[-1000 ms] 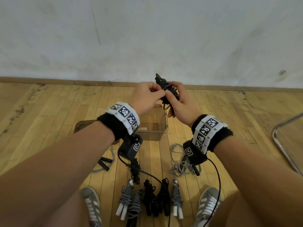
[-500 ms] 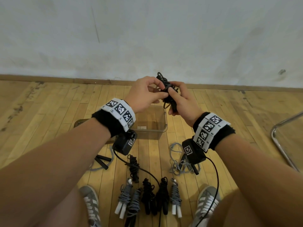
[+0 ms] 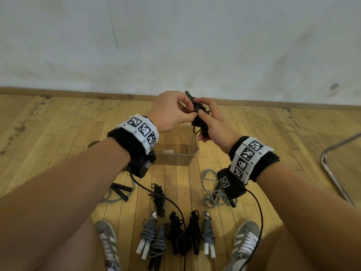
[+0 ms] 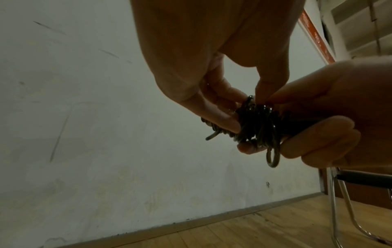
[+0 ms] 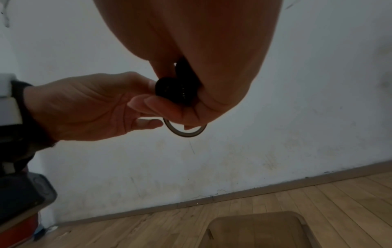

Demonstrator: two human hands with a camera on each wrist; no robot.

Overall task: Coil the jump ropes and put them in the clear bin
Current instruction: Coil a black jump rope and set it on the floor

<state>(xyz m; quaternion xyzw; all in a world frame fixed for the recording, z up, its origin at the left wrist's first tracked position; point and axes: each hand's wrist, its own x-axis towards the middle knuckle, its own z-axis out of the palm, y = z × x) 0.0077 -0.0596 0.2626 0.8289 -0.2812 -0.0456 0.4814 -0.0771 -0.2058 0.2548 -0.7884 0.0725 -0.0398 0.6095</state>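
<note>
both hands are holding up a black jump rope [image 3: 198, 116], wound into a tight bundle, over the clear bin [image 3: 176, 153] on the wood floor. the right hand [image 3: 212, 124] is wrapping its fingers around the bundle. the left hand [image 3: 171, 112] is pinching a strand at the top. the left wrist view is showing a small loop [image 4: 273, 157] hanging under the bundle. only the head view is showing more coiled ropes [image 3: 175, 235] lying by the shoes [image 3: 244, 243], and a loose grey rope [image 3: 211, 190] beside them.
</note>
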